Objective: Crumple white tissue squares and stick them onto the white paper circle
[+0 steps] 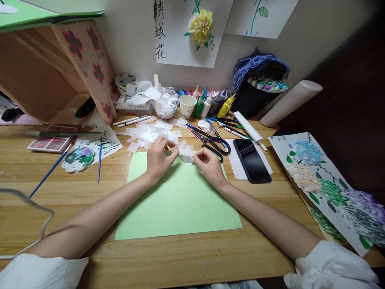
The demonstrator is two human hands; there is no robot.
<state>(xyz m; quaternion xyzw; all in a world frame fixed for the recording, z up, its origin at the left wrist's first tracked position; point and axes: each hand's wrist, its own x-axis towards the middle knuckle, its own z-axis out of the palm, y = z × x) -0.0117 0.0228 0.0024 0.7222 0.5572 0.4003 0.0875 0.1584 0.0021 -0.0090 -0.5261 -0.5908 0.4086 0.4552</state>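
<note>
Over the top edge of a light green sheet (177, 208), both my hands are close together in a pinch. My right hand (209, 166) holds a small square of thin white paper (188, 160) at its corner, between thumb and fingertips. Just left of it, my left hand (161, 156) has thumb and index finger closed at the edge of another thin white paper piece (185, 147). That piece lies between the two hands and partly overlaps the pile of cut white paper pieces (150, 132) behind.
Black-handled scissors (215, 142) and a phone (252, 160) lie to the right. A paper cup (187, 106) and paint bottles (207, 105) stand at the back. Brushes (100, 162) and a paint palette (78, 158) are left. A flower picture (325, 184) lies far right.
</note>
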